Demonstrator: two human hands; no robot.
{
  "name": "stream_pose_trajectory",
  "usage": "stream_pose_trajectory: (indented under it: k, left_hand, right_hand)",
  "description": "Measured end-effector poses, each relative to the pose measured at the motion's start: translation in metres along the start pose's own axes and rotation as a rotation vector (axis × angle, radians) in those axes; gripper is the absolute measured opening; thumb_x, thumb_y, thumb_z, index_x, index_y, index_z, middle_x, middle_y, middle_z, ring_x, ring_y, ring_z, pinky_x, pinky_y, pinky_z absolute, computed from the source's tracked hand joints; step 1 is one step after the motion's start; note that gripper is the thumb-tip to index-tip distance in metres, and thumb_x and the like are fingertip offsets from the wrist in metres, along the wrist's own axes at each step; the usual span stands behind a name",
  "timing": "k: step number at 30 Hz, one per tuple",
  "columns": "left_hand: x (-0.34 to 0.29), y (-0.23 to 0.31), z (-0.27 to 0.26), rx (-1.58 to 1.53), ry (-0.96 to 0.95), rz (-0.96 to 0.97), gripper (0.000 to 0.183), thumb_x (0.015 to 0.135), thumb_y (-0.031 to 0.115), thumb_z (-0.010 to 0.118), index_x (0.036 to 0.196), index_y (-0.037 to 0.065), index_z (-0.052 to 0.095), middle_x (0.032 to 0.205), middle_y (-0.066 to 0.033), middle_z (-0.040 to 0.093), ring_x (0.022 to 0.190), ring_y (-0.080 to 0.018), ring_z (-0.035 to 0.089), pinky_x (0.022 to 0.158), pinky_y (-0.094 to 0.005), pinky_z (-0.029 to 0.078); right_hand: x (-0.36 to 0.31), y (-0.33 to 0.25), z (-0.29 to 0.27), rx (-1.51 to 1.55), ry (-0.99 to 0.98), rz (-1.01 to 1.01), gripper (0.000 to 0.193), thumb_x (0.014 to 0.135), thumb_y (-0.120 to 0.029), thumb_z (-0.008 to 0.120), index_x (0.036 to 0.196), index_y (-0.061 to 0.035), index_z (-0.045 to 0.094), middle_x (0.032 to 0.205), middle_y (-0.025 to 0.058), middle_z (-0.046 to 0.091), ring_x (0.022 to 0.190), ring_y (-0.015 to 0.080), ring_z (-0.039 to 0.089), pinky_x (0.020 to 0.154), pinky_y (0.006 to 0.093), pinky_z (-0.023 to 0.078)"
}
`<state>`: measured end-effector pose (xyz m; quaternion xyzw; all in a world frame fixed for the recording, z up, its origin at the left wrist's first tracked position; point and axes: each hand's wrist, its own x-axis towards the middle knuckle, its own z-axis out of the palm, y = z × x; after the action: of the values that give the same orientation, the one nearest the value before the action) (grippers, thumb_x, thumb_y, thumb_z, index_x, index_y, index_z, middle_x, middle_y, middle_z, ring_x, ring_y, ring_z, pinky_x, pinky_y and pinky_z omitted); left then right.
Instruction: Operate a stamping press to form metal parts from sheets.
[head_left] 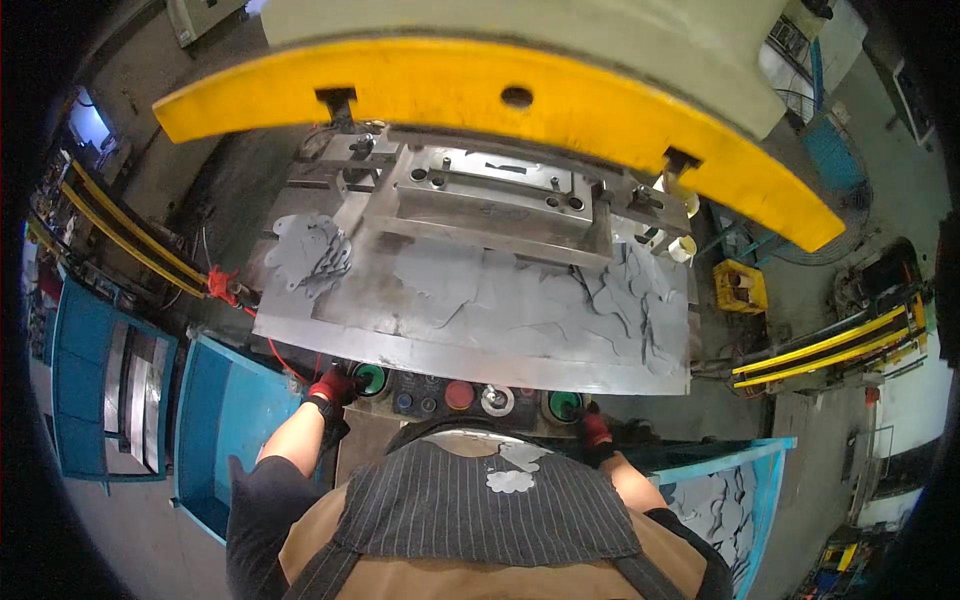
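My left hand [335, 386], in a red and black glove, reaches a round green push button [370, 378] at the left of the control panel. Its dark fingertips stretch over the button, and the hand holds nothing. My right hand [597, 428], gloved alike, is at the matching green button [565, 404] on the right, fingers reaching toward it and partly lost in shadow. Between them the panel carries a red mushroom button [459, 394] and a silver round switch [497, 399]. Beyond lies a metal press table [350, 310] with a steel die [490, 215] at its back.
Thin grey sheet pieces lie in a left stack [305, 255] and a right pile [640, 310]. A yellow press beam [480, 85] spans above the die. Blue bins stand left [235, 380] and right [770, 490], the right one holding grey pieces. Yellow guard bars [830, 345] flank the table.
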<state>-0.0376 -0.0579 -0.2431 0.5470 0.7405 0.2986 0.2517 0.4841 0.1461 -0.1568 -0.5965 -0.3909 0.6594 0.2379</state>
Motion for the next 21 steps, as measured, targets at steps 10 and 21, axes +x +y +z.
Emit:
stream_pose_trajectory:
  k: [10, 21]
  left_hand:
    - [-0.002, 0.053, -0.018, -0.594, 0.034, -0.521, 0.027, 0.069, 0.01, 0.068, 0.092, 0.007, 0.054, 0.066, -0.0084, 0.056, 0.047, -0.0177, 0.048, 0.04, -0.031, 0.037]
    - [-0.101, 0.012, -0.032, -1.181, 0.791, -0.628, 0.022, 0.081, 0.026, 0.051, 0.093, 0.008, 0.056, 0.07, -0.0028, 0.057, 0.048, -0.0128, 0.052, 0.04, -0.026, 0.04]
  right_hand:
    - [0.018, 0.023, -0.007, 0.21, -0.025, 0.012, 0.039, 0.064, -0.012, 0.069, 0.099, -0.0018, 0.053, 0.089, 0.0082, 0.058, 0.077, 0.0217, 0.057, 0.068, 0.0327, 0.047]
    - [0.016, 0.044, -0.05, -0.172, 0.261, -0.356, 0.027, 0.074, -0.018, 0.06, 0.097, -0.0033, 0.055, 0.09, 0.0045, 0.058, 0.077, 0.0166, 0.054, 0.071, 0.0277, 0.043]
